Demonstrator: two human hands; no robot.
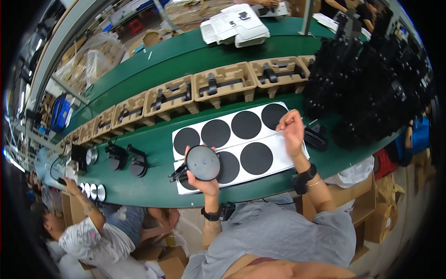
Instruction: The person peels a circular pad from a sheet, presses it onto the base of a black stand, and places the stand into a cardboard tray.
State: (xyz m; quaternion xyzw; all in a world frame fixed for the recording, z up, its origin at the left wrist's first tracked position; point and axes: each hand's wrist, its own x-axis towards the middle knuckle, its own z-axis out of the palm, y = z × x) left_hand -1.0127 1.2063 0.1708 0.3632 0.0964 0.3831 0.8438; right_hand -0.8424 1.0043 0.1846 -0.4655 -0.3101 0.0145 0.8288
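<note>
While the round grey base (203, 162) is held above the white sheets (284, 160) by the left hand (204, 185), its rim is clasped by closed-in fingers, with a black bracket (178, 174) jutting out leftward. The right hand (292, 134) is poised at the rightmost of the upper row of black pads (246, 124), its fingers loosely curled; whether anything thin is pinched there cannot be told. Should the one-handed hold be loosened, the base could be dropped and the pads marked. By a wide rightward sweep, the heaped black parts (371, 79) might be toppled.
</note>
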